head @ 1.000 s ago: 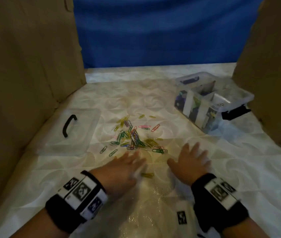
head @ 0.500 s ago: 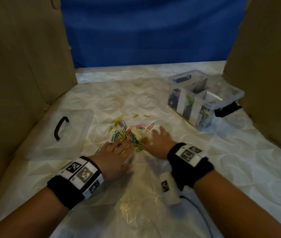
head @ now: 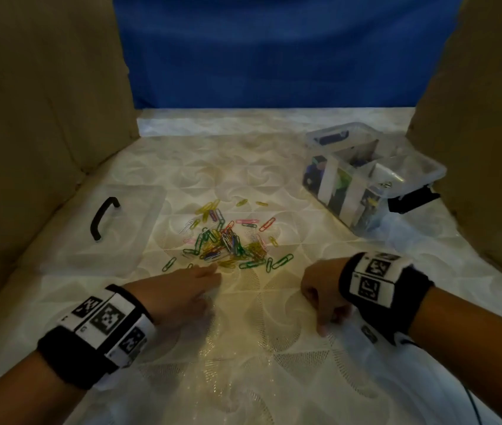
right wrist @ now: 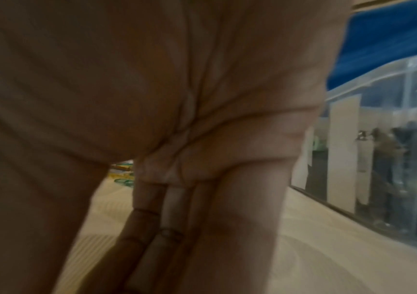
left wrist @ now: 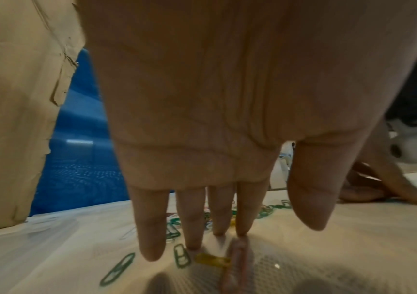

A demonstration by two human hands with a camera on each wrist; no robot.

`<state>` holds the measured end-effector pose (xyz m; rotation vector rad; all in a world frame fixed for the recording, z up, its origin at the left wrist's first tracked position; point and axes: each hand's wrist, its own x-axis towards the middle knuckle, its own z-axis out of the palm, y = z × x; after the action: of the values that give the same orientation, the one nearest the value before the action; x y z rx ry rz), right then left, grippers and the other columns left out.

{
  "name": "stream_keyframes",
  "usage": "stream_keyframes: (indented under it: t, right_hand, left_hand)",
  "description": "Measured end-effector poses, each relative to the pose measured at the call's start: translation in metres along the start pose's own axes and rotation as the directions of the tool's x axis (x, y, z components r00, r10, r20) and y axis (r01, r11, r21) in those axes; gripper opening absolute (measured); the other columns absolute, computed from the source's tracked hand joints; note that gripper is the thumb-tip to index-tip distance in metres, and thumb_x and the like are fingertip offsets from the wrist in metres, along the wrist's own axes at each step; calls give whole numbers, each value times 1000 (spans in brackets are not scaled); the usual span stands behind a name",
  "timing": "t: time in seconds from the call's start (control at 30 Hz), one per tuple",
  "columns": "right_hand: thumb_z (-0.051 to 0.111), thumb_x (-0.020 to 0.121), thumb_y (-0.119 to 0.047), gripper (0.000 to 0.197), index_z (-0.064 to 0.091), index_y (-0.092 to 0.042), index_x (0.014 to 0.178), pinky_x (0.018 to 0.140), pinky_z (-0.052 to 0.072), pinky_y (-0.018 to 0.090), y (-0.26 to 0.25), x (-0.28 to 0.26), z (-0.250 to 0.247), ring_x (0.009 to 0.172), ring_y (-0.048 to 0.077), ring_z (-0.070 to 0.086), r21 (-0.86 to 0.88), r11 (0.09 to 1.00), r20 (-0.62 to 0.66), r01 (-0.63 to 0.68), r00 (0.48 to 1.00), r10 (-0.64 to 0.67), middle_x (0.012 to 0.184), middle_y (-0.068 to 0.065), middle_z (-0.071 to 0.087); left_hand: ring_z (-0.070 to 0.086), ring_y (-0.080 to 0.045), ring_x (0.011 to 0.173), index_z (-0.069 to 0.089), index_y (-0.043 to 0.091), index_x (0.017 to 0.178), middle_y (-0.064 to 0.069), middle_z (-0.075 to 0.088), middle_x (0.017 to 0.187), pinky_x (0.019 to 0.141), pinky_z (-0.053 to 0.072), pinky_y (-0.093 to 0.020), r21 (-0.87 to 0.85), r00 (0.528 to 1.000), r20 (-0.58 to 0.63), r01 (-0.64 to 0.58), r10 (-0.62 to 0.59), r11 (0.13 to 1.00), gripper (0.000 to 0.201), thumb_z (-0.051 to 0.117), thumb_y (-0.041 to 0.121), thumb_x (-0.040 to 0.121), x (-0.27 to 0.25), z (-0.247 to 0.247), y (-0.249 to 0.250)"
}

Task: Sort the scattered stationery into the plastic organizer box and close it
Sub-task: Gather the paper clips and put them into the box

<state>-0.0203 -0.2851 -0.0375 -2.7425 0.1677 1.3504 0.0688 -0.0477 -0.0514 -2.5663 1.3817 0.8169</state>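
Several coloured paper clips (head: pixel 228 242) lie heaped on the white patterned tabletop (head: pixel 243 348). My left hand (head: pixel 205 271) lies flat at the near edge of the heap. Its straight fingertips (left wrist: pixel 150 252) touch the table among green clips and a yellow clip (left wrist: pixel 212 261). My right hand (head: pixel 320 314) is to the right of the heap and apart from it, turned down. Its fingers (right wrist: pixel 162 222) are pressed together and point at the table, with nothing seen in them. The clear organizer box (head: pixel 409 191) stands open at the back right, partly filled.
The box's clear lid (head: pixel 127 240) with a black handle (head: pixel 104 217) lies flat at the left of the heap. Brown cardboard walls (head: pixel 44 133) stand on both sides and a blue sheet (head: pixel 274 50) at the back. A black latch (head: pixel 412 200) sticks out from the box.
My right hand has drawn back from the heap toward me and to the right. The left hand has stayed at the heap's near edge, and the clips lie more bunched.
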Motion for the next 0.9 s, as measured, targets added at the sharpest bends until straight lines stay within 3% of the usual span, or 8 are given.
stream_keyframes:
  t: [0.13,0.33,0.43,0.57,0.63,0.7,0.77,0.9]
  right_hand:
    - [82,70,-24,25,58,-20,62,79,58,31,-4,31,-33,66,18,61,12,997,-236,75,969,-70,69,-1,65]
    - [65,81,-15,10,66,-9,89,64,41,23,-4,37,-52,76,18,56,110,958,-641,264,755,-135,85,4,63]
    - [71,78,-17,11,61,-15,80,53,43,18,14,31,-39,60,9,51,143,965,-570,221,816,-103,72,-6,54]
    - [74,75,-35,26,68,-12,85,70,50,29,16,39,-30,73,17,59,43,993,-348,110,933,-88,83,3,67]
    - [68,82,-39,30,65,-9,87,72,46,28,6,46,-39,77,18,56,63,986,-344,153,931,-122,88,8,67]
    - [65,85,-36,23,55,-15,80,66,42,27,-4,49,-47,77,18,52,141,968,-424,208,896,-131,79,3,58]
    - [66,85,-35,22,51,-19,78,66,40,27,-11,50,-50,80,17,52,107,963,-487,247,858,-167,81,0,55]
    - [66,86,-35,26,65,-12,97,73,48,27,-25,44,-33,75,12,58,194,865,-330,463,861,-387,85,-2,65]
  left_hand:
    - [16,-19,148,23,10,150,-6,9,161,118,19,-28,33,995,-97,21,-18,999,52,37,21,100,9,-8,1]
    - [17,-21,147,26,15,149,-5,8,161,120,20,-33,-61,987,-123,92,-99,994,54,37,36,100,12,-10,-18]
    - [39,-31,135,49,10,128,-14,43,141,110,36,-41,-16,983,-108,147,-148,989,49,29,46,101,1,-1,-30]
    - [67,-29,75,75,9,81,-10,69,73,87,56,-47,271,993,-92,100,-77,957,44,33,16,92,9,18,-27]
    - [62,-31,108,70,9,112,-14,67,114,107,41,-44,273,983,-186,54,-2,961,35,43,17,91,12,14,-6]
    - [21,-24,146,20,4,150,-9,17,157,120,19,-32,-53,982,-176,61,-69,997,61,42,23,97,18,8,0]
    - [15,-23,148,7,11,153,-3,11,159,121,20,-33,-160,979,-191,34,-65,987,68,35,36,96,23,7,-1]
    - [54,-14,113,45,25,133,4,53,127,96,43,-28,-214,955,-245,117,-169,970,36,37,32,99,1,4,-10]
